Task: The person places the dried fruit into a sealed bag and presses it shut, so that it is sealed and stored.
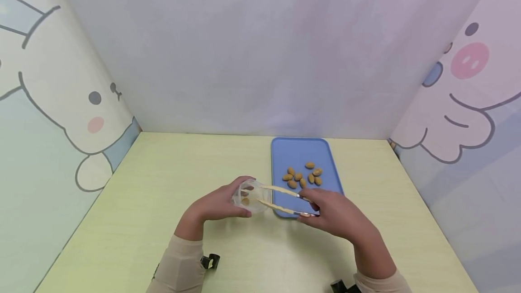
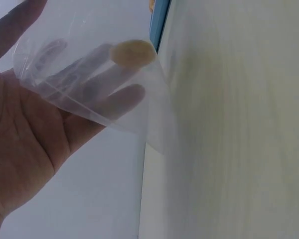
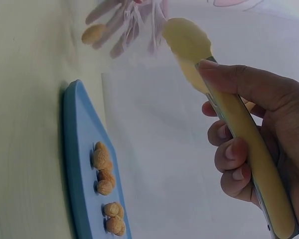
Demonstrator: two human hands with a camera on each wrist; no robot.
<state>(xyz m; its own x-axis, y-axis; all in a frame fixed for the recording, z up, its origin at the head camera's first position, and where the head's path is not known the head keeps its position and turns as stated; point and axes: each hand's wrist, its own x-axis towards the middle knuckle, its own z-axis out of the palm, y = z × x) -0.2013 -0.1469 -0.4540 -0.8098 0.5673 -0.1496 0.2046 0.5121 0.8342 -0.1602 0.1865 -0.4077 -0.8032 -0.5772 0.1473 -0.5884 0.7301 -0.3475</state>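
Observation:
My left hand (image 1: 220,202) holds a clear plastic cup (image 2: 84,25), tilted with its mouth facing right; the fingers show through its wall. A brown oval nut (image 2: 133,53) lies inside, against the lower side. In my right hand (image 1: 335,211) are cream-yellow tongs (image 3: 249,134) with metal edges, gripped between thumb and fingers. Their two arms stand apart, with the tips at the cup's mouth in the head view. No nut shows between the tips. Several more brown nuts (image 1: 298,177) lie on a blue tray (image 1: 299,148) behind the right hand.
The pale wood-grain table (image 1: 195,157) reaches back to a plain light wall (image 1: 260,58). Cartoon-printed panels (image 1: 61,116) stand along both sides. The tray lies right of centre, near the back wall.

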